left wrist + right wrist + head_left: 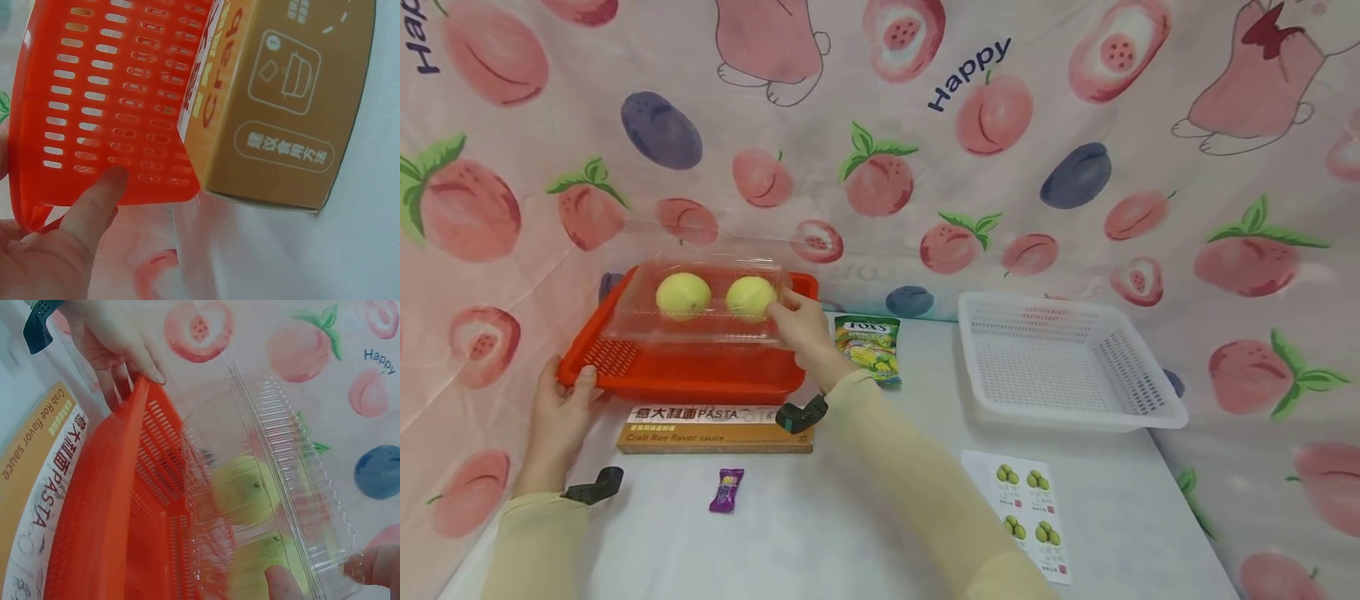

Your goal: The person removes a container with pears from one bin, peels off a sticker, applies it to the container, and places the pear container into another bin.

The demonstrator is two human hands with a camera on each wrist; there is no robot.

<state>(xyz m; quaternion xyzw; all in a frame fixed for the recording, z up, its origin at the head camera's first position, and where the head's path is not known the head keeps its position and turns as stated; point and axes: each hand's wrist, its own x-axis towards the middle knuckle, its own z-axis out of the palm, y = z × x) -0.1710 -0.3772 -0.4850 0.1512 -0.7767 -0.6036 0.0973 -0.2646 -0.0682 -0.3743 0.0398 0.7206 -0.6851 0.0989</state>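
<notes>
My right hand [805,333] pinches the right end of a clear plastic clamshell box [636,300], thumb and fingers on its edge in the right wrist view. Inside it show two pale yellow-green round fruits [683,296]. The box hangs tilted over a red plastic basket [700,383] with slotted walls. At the basket's near left corner, my left hand [559,417] grips the rim. In the left wrist view one finger [103,197] lies along the slotted wall. A brown pasta box [715,437] lies right in front of the basket.
A green candy bag [868,350] lies right of the red basket. Farther right stands a white basket [1075,417], with a sheet of fruit-printed stickers [1033,517] before it. One purple wrapped candy [726,490] lies near the front. Behind everything hangs a fruit-patterned curtain [880,225].
</notes>
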